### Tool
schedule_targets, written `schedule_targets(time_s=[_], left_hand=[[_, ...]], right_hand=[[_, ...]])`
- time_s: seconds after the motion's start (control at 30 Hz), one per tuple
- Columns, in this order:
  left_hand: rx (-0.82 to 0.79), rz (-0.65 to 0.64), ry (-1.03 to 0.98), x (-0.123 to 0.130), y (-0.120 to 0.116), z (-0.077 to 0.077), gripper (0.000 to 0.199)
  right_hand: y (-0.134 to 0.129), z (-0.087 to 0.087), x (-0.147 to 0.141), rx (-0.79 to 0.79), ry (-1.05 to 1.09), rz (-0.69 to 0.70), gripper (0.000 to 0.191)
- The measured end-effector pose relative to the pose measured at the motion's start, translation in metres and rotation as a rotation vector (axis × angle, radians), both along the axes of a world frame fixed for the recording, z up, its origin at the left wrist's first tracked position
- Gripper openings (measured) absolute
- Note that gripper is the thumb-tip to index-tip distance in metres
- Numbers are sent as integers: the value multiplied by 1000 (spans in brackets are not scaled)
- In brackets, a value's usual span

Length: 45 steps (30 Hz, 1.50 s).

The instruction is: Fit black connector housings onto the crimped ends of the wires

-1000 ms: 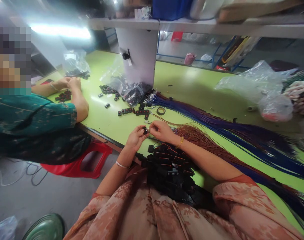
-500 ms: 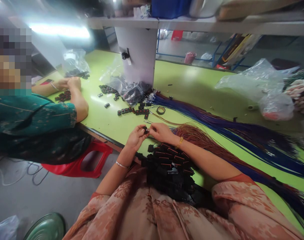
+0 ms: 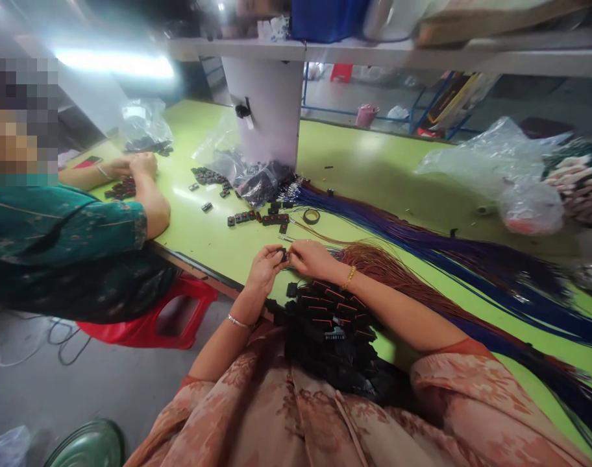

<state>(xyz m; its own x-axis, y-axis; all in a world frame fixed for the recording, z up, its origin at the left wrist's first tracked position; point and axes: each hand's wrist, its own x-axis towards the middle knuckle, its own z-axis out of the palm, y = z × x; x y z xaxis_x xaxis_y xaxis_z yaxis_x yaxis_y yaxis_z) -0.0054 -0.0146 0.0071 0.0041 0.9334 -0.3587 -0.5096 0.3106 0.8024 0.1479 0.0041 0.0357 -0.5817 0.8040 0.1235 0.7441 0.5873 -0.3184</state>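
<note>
Between the fingertips of my left hand (image 3: 265,267) is a small black connector (image 3: 282,255). My right hand (image 3: 311,258) is pinched closed right beside it; whatever its fingertips grip is too small to make out. Brown wires (image 3: 388,269) fan out behind my right wrist. A heap of black parts with orange edges (image 3: 330,324) lies at the table edge against my body. Beyond my hands, several black connectors (image 3: 245,218) sit in a row, near a roll of dark tape (image 3: 311,216).
A long bundle of blue wires (image 3: 403,227) runs to the right. Clear plastic bags (image 3: 500,162) lie at the back right, and a bag of black parts (image 3: 264,181) by the white post (image 3: 264,110). At left, a person in a green top (image 3: 67,227) sits on a red stool (image 3: 189,318).
The whole view has shifted slightly. My hands hold nearly the same pose, with the black connector turned a little and the fingertips close together.
</note>
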Motion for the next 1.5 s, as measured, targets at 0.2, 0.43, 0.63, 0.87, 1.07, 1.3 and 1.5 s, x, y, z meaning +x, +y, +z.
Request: schedule_targets(time_s=[0.2,0.43,0.63,0.87,1.07,1.3,1.5], left_hand=[[11,-9,67,3,-2,-2,24],[8,-34,50,1,-1,-2,26],[23,-59,49,0,-3,-1,25],[51,-87,39,1,-4,2,27],[46,-94,29,1,-3,3,28],[46,-102,22,3,-3,3,28],[46,-97,13,3,-4,5,26]], right_hand=[[3,-1,0,-39,-11,-18,19],[53,-3,31,-67,-124,-426,24],[60,-10,33,-83,-247,-461,30],[59,-11,35,-35,-225,-426,31],[63,-11,43,-37,-226,-452,27],[61,-3,39,1,-99,-444,24],[60,14,15,-29,347,-244,15]])
